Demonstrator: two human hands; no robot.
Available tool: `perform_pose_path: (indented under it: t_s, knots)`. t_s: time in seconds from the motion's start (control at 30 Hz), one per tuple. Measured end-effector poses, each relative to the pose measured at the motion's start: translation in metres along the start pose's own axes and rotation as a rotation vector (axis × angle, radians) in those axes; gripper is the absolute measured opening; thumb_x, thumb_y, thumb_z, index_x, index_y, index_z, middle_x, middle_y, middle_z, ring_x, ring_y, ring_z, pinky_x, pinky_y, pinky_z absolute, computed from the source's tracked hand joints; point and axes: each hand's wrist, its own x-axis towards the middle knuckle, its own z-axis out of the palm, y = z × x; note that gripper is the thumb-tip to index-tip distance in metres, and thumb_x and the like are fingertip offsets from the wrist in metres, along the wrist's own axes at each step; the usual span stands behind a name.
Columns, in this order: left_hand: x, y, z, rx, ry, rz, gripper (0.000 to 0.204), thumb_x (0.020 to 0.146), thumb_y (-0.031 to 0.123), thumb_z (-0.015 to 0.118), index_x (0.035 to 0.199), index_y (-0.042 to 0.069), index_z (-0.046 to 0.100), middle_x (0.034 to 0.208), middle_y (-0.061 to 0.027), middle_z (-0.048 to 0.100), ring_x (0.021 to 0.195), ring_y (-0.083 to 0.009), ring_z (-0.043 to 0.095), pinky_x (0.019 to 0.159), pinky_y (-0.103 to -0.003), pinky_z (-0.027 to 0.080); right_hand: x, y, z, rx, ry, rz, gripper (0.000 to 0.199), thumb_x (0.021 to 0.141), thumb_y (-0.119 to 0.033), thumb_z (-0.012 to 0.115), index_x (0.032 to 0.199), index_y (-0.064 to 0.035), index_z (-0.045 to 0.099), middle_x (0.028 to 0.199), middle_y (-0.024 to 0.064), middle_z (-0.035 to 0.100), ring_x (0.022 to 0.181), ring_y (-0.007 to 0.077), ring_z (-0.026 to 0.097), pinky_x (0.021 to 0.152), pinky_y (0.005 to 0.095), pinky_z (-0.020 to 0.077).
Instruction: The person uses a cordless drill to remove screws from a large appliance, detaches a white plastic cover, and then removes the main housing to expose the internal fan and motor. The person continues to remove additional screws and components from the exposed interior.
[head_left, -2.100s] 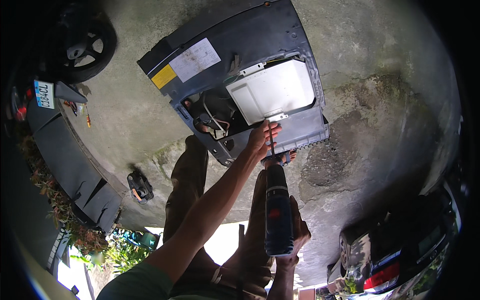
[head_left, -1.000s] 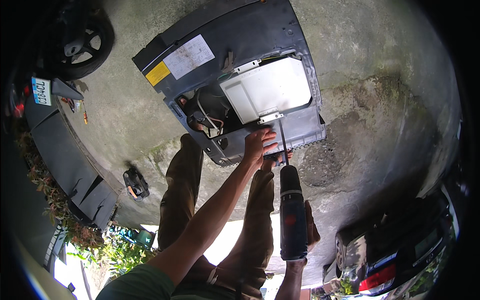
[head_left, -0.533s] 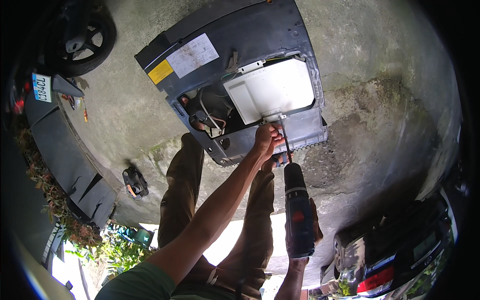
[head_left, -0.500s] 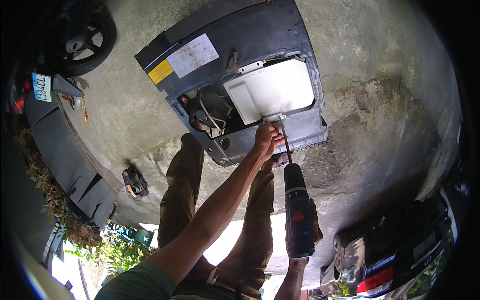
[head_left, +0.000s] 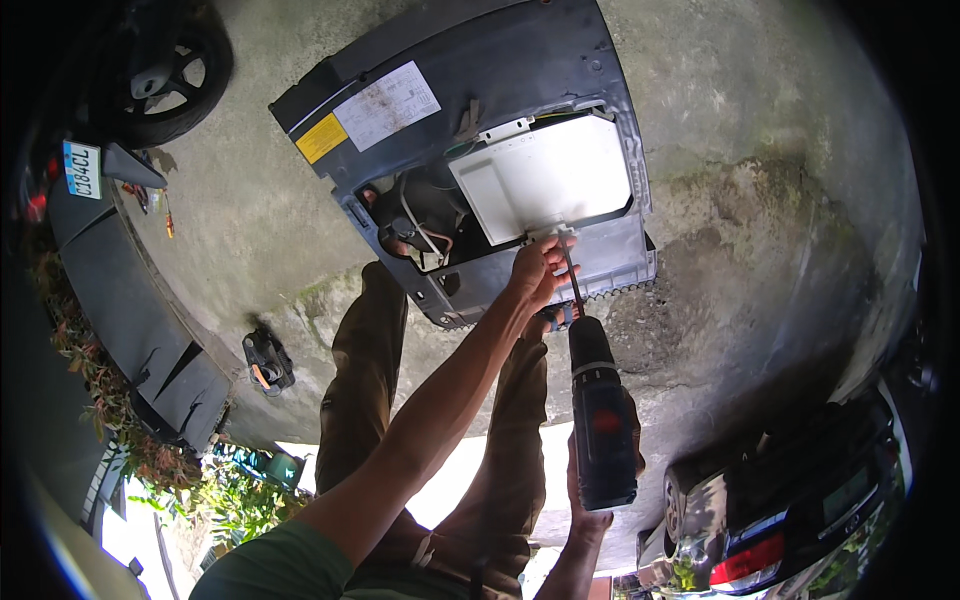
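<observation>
My right hand (head_left: pixel 574 470) grips a dark cordless drill (head_left: pixel 603 425), with a long thin driver bit (head_left: pixel 572 275) pointing away from me. The bit's tip is at the near edge of a white metal box (head_left: pixel 560 170), by a small tab. My left hand (head_left: pixel 537 270) is closed at the front end of the bit, fingertips against the tab; any screw there is too small to make out. The box sits in an opening of a dark grey appliance casing (head_left: pixel 530 60) lying on the ground. Beside the box, the opening shows a thin bent pipe (head_left: pixel 425 235) and dark parts.
My sandalled foot (head_left: pixel 562 316) is beside the casing's near edge. A black tool (head_left: pixel 268 360) lies on the concrete at left, and a screwdriver (head_left: pixel 169 225) farther off. A motorcycle wheel (head_left: pixel 165 85) stands far left, a dark car (head_left: pixel 790 490) at near right.
The drill has shifted slightly away from me. My left fingers have moved a little farther forward along the bit, up to the tab.
</observation>
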Motion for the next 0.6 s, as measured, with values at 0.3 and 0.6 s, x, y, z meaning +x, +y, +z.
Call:
perform_pose_path:
  t_s: [0.3, 0.6]
  knots:
    - [0.006, 0.001, 0.008, -0.058, 0.092, -0.019, 0.031, 0.095, 0.026, 0.056, 0.105, -0.003, 0.062, 0.056, 0.0062, 0.038, 0.063, -0.0114, 0.043, 0.091, -0.043, 0.047, 0.023, -0.041, -0.012, -0.166, 0.168, -0.273, 0.049, 0.077, -0.02, 0.072, 0.121, 0.0004, 0.063, 0.111, 0.0159, 0.069, 0.062, 0.0254, 0.066, 0.058, 0.0364, 0.0539]
    - [0.02, -0.002, 0.008, -0.078, 0.158, -0.015, 0.023, 0.091, 0.026, 0.06, 0.093, 0.004, 0.061, 0.056, 0.0042, 0.042, 0.059, -0.0109, 0.043, 0.085, -0.044, 0.047, 0.027, -0.046, -0.024, -0.259, 0.167, -0.442, 0.058, 0.077, -0.027, 0.073, 0.127, -0.0014, 0.059, 0.081, 0.014, 0.069, 0.056, 0.0267, 0.064, 0.055, 0.0376, 0.0511]
